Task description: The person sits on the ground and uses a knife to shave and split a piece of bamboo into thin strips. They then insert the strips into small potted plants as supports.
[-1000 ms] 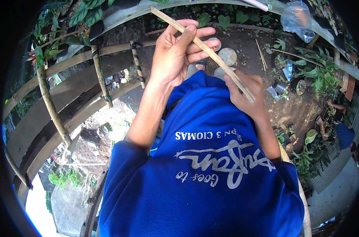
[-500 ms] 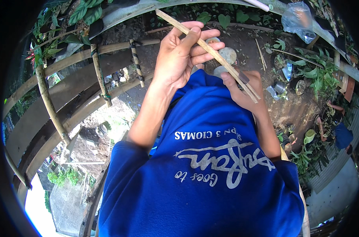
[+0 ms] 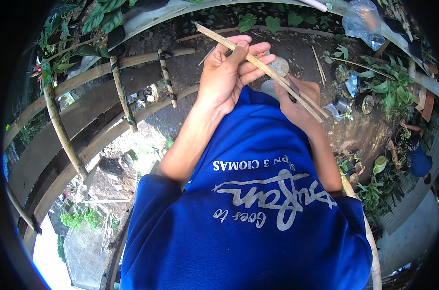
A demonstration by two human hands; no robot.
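A long, pale strip of split bamboo or wood (image 3: 258, 63) slants across in front of my chest. My left hand (image 3: 224, 77) pinches it between thumb and fingers near its upper part, the other fingers spread beneath. Toward its lower right end the strip parts into two prongs. My right hand (image 3: 300, 108) is closed around that forked end, with the thumb along it. A small dark flat piece (image 3: 294, 88) shows by the fork at the right thumb; I cannot tell whether it is a blade or part of the strip.
A bamboo railing (image 3: 60, 125) curves along the left. Beyond my hands lie a round pale lid-like object (image 3: 279, 66), thin sticks (image 3: 319, 65) and a metal cup (image 3: 342, 104) on the soil. A clear plastic bag (image 3: 363, 24) hangs far right. Another person (image 3: 419, 159) is at the right edge.
Both hands and the strip have shifted slightly down and right. The dark piece by the right thumb now shows less, and the two prongs look further apart.
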